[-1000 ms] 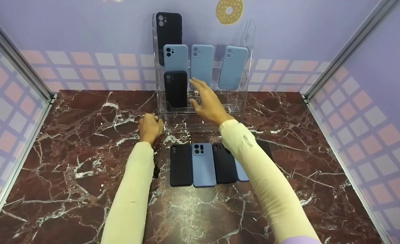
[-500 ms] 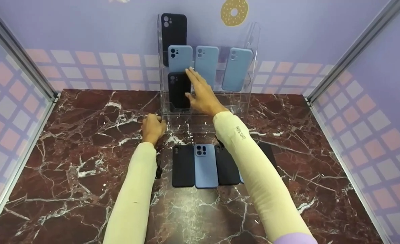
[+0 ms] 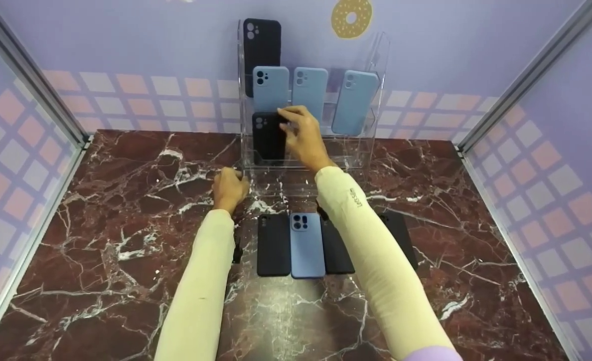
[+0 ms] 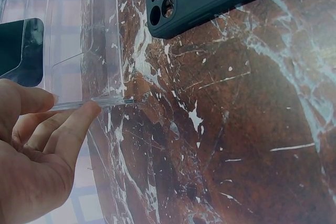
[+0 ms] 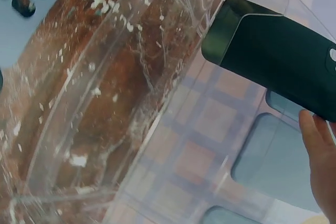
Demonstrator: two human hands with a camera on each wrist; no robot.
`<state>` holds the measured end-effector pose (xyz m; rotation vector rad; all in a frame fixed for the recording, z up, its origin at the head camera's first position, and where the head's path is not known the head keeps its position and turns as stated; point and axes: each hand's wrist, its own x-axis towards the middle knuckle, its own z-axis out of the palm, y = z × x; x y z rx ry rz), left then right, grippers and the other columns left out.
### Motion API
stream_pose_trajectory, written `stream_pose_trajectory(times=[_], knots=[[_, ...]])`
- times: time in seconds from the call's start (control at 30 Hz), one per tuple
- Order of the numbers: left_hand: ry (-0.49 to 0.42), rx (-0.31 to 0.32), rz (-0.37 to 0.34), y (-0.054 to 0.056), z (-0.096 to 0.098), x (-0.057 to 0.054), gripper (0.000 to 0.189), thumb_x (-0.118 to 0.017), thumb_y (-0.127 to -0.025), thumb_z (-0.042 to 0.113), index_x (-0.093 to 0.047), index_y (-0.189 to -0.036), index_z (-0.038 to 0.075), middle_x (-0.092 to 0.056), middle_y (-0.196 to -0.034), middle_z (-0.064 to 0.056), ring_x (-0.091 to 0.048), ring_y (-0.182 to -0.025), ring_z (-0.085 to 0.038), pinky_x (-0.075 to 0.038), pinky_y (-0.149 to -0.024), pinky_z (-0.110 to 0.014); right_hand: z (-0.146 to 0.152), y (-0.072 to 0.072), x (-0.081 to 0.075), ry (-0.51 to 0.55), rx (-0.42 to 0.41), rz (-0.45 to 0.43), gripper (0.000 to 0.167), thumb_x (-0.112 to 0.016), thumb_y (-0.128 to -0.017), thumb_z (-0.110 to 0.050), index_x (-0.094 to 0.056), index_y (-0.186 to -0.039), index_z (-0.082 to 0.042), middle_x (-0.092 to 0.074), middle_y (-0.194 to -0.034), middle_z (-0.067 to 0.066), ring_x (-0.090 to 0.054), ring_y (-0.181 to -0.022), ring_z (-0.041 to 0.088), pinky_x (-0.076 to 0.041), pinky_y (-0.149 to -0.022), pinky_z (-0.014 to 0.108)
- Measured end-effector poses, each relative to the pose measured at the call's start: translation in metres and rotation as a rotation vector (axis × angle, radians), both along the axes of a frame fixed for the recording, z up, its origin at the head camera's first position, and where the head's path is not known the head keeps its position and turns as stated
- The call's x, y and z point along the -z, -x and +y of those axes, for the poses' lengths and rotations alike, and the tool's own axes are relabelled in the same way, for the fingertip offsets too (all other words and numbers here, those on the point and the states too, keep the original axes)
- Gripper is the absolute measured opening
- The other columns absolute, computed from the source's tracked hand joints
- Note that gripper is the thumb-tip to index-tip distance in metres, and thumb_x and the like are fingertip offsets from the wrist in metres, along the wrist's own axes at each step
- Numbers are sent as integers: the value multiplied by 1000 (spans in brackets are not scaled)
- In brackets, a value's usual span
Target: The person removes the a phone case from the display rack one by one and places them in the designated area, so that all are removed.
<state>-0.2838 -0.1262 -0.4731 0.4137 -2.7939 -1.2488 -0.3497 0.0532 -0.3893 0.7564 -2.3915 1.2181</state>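
My left hand (image 3: pixel 230 189) grips the lower left edge of a clear display stand (image 3: pixel 316 164); in the left wrist view its thumb and fingers pinch the thin clear edge. At a black phone case (image 3: pixel 267 143) in the stand's front row, my right hand (image 3: pixel 306 138) pinches the upper right edge. The right wrist view shows the fingertips against that case's side, with the thumb out of sight. Behind stand blue phone cases (image 3: pixel 271 90), (image 3: pixel 310 90) and a tilted blue phone case (image 3: pixel 354 103). Another black phone case (image 3: pixel 262 45) is at the top left.
On the marbled table (image 3: pixel 120 301) several cases lie in a row before the stand: a black case (image 3: pixel 274 245), a blue case (image 3: pixel 307 248), and black ones partly under the right sleeve (image 3: pixel 376 250). Patterned walls (image 3: pixel 165 45) close in the back and sides.
My right hand has moved left and up to the front black case, its fingers now bending at the edge. The case's top has come slightly lower and forward. My left hand stays on the stand.
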Motion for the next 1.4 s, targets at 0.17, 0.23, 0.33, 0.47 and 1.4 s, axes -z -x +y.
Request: stream_pose_trajectory(times=[0.17, 0.23, 0.33, 0.47, 1.4], knots=[[-2, -1, 2, 0, 3, 0, 28, -61, -92, 13, -77, -112, 2, -71, -119, -18, -65, -114, -40, -48, -99, -50, 4, 1, 5, 101, 76, 54, 24, -70, -90, 7, -75, -113, 2, -72, -110, 17, -69, -105, 26, -53, -89, 20], [-1, 1, 7, 0, 4, -1, 27, -61, -92, 13, -77, -111, 2, -71, -118, -19, -65, -113, -41, -48, -99, -51, 6, 1, 5, 120, 92, 76, 21, -71, -88, 8, -77, -107, 2, -74, -104, 15, -71, -99, 25, -53, -89, 20], [-2, -3, 5, 0, 5, -1, 26, -61, -92, 13, -78, -109, 3, -72, -116, -19, -66, -111, -41, -48, -97, -51, 7, 0, 4, 136, 94, 87, 19, -71, -86, 11, -78, -102, 2, -75, -99, 13, -72, -94, 24, -53, -88, 21], [2, -1, -1, 1, 7, -1, 27, -60, -93, 13, -77, -111, 3, -71, -119, -19, -65, -113, -41, -48, -99, -51, 9, -3, -2, 166, 87, 114, 20, -70, -85, 13, -78, -99, 2, -75, -97, 13, -72, -92, 23, -53, -87, 22], [-2, -13, -2, -1, 0, 1, 26, -59, -93, 14, -78, -106, 2, -73, -116, -16, -65, -113, -40, -47, -101, -50, 129, -56, -54, 46, -68, 104, 25, -67, -83, 20, -77, -97, 1, -75, -98, 11, -69, -92, 20, -56, -89, 32]])
